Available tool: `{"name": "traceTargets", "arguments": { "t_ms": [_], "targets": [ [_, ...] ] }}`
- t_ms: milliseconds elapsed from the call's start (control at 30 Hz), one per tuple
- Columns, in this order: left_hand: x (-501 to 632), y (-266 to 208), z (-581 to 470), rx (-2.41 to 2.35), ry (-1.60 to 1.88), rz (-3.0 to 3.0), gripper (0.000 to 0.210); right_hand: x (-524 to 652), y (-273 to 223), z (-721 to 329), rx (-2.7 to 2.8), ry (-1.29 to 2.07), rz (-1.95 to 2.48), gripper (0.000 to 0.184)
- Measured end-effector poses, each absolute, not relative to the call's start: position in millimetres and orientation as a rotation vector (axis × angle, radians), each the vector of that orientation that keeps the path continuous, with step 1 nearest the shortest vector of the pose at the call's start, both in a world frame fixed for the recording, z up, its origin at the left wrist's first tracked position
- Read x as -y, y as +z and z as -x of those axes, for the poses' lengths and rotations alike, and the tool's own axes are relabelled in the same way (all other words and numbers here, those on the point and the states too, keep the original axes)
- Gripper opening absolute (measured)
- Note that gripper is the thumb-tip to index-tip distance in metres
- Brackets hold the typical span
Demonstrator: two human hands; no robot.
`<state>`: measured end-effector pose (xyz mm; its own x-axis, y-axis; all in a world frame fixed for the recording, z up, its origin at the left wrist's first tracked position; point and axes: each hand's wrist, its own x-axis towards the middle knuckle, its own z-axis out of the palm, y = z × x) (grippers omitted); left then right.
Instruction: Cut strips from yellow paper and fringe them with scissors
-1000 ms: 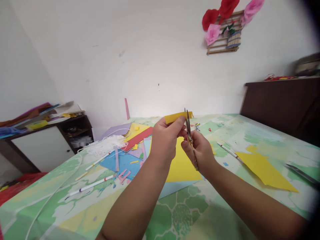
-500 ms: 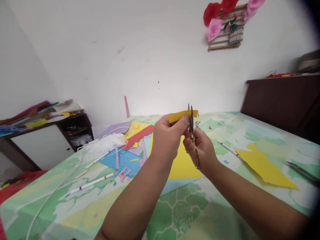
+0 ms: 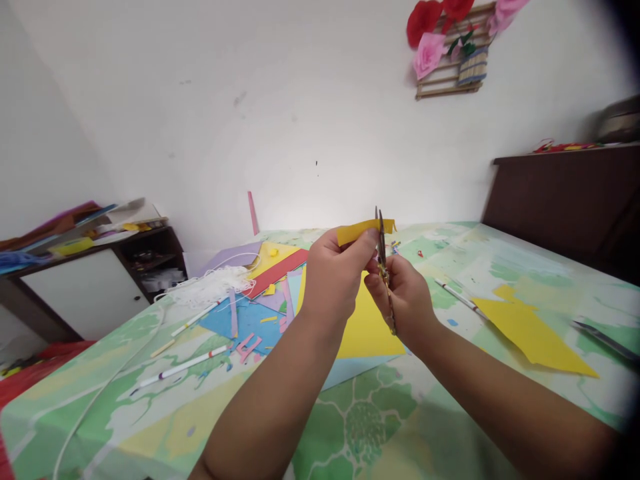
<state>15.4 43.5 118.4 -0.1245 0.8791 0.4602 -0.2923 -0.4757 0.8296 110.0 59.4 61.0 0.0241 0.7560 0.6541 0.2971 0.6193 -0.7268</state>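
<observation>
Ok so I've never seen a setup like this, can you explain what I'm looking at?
There's no machine here, just a person's two bare hands. The camera is worn on the head, looking forward and down past the arms. The left hand pinches a yellow strip; the right hand holds scissors, their blades at the strip. On the green-patterned tablecloth lie a yellow sheet, blue paper, white string, pens and small scraps.

Room in a home, patterned tablecloth (image 3: pixel 360 427), flower decoration (image 3: pixel 429 55) on white wall (image 3: pixel 225 133), cluttered low cabinet (image 3: pixel 85 290)
</observation>
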Motion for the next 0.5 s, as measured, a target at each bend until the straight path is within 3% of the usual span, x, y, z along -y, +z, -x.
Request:
{"name": "traceTargets", "arguments": {
  "t_ms": [500],
  "targets": [
    [-45.4,116.3,-15.3,-0.697,1.735,-1.282,0.019,-62.8,60.0,-111.6,1.538,0.421,0.956,0.038]
  ]
}}
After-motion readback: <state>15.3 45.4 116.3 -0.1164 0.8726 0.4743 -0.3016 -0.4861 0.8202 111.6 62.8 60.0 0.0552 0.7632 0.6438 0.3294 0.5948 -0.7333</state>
